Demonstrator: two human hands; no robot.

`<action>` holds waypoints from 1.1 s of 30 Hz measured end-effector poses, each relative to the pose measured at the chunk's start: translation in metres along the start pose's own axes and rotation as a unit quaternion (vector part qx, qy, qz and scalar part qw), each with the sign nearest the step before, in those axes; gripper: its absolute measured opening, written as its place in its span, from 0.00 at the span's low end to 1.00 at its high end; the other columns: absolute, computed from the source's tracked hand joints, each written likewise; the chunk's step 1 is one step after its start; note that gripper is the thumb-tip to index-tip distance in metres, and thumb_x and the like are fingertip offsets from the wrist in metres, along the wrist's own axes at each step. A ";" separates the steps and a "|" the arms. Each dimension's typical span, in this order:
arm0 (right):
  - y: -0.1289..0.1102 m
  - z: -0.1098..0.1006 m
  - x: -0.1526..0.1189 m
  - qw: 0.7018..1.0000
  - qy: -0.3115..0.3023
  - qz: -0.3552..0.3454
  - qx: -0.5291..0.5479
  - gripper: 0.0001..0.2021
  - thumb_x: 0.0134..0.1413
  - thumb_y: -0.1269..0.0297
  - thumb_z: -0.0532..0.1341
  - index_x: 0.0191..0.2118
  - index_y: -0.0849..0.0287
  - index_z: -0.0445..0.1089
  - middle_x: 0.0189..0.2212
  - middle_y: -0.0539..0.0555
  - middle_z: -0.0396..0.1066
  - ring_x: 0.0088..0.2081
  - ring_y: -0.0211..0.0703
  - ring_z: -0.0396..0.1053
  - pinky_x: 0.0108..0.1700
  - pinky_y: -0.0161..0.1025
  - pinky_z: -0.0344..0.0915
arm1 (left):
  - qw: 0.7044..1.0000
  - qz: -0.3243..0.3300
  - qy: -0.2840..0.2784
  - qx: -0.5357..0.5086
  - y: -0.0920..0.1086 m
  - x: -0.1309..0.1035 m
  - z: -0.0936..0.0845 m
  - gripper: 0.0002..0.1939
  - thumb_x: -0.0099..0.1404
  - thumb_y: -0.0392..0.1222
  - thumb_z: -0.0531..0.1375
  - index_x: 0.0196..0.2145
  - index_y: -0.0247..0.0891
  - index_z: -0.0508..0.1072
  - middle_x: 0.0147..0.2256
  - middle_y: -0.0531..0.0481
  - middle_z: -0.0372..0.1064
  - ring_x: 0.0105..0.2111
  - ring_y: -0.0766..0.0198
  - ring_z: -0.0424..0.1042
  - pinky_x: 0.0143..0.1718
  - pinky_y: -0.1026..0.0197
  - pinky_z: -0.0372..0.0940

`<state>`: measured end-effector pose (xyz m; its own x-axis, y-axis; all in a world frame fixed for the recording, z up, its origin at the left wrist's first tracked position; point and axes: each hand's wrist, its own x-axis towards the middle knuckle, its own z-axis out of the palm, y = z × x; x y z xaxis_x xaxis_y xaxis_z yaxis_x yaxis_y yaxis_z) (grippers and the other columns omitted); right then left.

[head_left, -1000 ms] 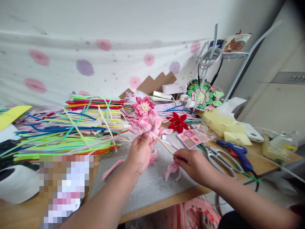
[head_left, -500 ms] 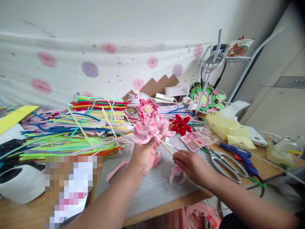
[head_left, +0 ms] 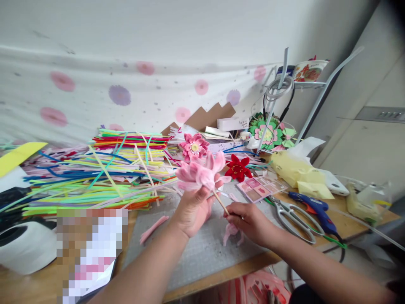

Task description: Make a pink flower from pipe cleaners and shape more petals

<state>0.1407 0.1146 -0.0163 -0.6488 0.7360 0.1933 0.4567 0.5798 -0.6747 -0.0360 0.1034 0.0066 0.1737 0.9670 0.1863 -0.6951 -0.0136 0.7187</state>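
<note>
Pink flower (head_left: 199, 174) has turned against the earlier frame: its right-hand petals now point upward, and its stick (head_left: 220, 202) stands steeper. One loose pink piece formerly visible beside the left palm is no longer in view.

Left hand (head_left: 193, 213): closed, thumb and fingers pinching the base of the flower head. Right hand (head_left: 248, 221): fingers closed around the stick below the head. Flower and stick are held in the air over the grey cutting mat (head_left: 190, 253), which lies along the front edge of the worktop (head_left: 34, 283).

Progress, as judged: the head appears largely formed, with full petals set around the top of the stick. Whether it is firmly fixed there cannot be told; the join is partly covered by the left hand. Flower centre not visible from this side. Outstanding: the stick's visible length is bare, and pink strips (head_left: 153, 230) lie unattached toward the mat's left edge. Another loose pink piece (head_left: 232, 231) lies partly hidden under the right hand. Whether these belong to the flower cannot be established.

Scissors (head_left: 297, 221) and glue gun (head_left: 313, 211) lie near the worktop's right front edge, both untouched.
</note>
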 end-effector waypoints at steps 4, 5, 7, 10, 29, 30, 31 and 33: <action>-0.004 0.002 0.000 1.000 0.004 -0.002 0.021 0.07 0.55 0.70 0.53 0.31 0.59 0.67 0.26 0.50 0.67 0.28 0.35 0.63 0.31 0.30 0.59 | 0.999 0.018 -0.031 0.020 0.004 0.000 -0.001 0.23 0.45 0.50 0.68 0.38 0.39 0.74 0.50 0.44 0.66 0.54 0.49 0.59 0.52 0.49 0.54; -0.002 0.001 0.001 1.000 0.014 -0.005 0.016 0.07 0.55 0.70 0.53 0.31 0.60 0.67 0.26 0.50 0.67 0.28 0.35 0.63 0.31 0.31 0.59 | 0.999 0.024 -0.027 0.025 0.005 0.001 -0.001 0.22 0.45 0.50 0.68 0.38 0.39 0.73 0.50 0.44 0.66 0.54 0.50 0.60 0.52 0.49 0.55; 0.003 -0.004 0.003 0.999 0.047 0.001 -0.001 0.07 0.55 0.68 0.54 0.30 0.60 0.67 0.25 0.50 0.67 0.27 0.36 0.63 0.31 0.31 0.58 | 0.999 0.028 0.000 0.036 0.003 0.003 -0.002 0.22 0.46 0.48 0.68 0.39 0.40 0.73 0.49 0.44 0.67 0.51 0.52 0.63 0.51 0.50 0.56; 0.013 -0.016 0.004 0.994 0.103 0.032 -0.035 0.08 0.54 0.66 0.54 0.28 0.61 0.67 0.23 0.49 0.65 0.26 0.36 0.62 0.30 0.32 0.57 | 0.993 0.040 0.065 0.088 -0.002 0.006 -0.007 0.17 0.50 0.44 0.66 0.39 0.38 0.73 0.43 0.43 0.71 0.45 0.55 0.69 0.48 0.52 0.59; 0.018 -0.019 -0.001 0.976 0.132 -0.012 -0.171 0.07 0.57 0.67 0.53 0.31 0.60 0.67 0.27 0.52 0.68 0.30 0.38 0.65 0.33 0.34 0.58 | 0.934 0.255 0.131 0.215 -0.009 0.004 -0.008 0.05 0.55 0.40 0.62 0.31 0.38 0.72 0.29 0.51 0.73 0.33 0.60 0.73 0.40 0.55 0.66; 0.016 -0.017 -0.001 0.975 0.131 -0.013 -0.180 0.07 0.57 0.68 0.53 0.31 0.60 0.67 0.27 0.52 0.68 0.30 0.38 0.65 0.33 0.34 0.57 | 0.937 0.254 0.138 0.198 -0.010 0.006 -0.009 0.06 0.55 0.40 0.62 0.32 0.37 0.72 0.30 0.51 0.73 0.34 0.60 0.73 0.41 0.54 0.66; 0.014 -0.015 -0.001 0.973 0.130 -0.012 -0.190 0.07 0.56 0.68 0.53 0.31 0.60 0.67 0.27 0.52 0.68 0.30 0.39 0.65 0.33 0.34 0.57 | 0.937 0.253 0.150 0.186 -0.010 0.007 -0.010 0.07 0.54 0.41 0.63 0.32 0.37 0.72 0.31 0.51 0.73 0.34 0.60 0.73 0.41 0.54 0.66; 0.008 -0.011 -0.001 0.972 0.122 -0.008 -0.202 0.07 0.56 0.68 0.53 0.30 0.59 0.67 0.26 0.52 0.67 0.30 0.39 0.64 0.32 0.34 0.56 | 0.934 0.247 0.188 0.179 -0.011 0.009 -0.013 0.10 0.54 0.42 0.63 0.35 0.37 0.72 0.33 0.51 0.73 0.35 0.61 0.73 0.40 0.54 0.67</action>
<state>0.1520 0.1227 -0.0141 -0.5162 0.7588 0.3973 0.6816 0.6448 -0.3460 -0.0358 0.1158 -0.0077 -0.4103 0.8402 0.3545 -0.3354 -0.5006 0.7981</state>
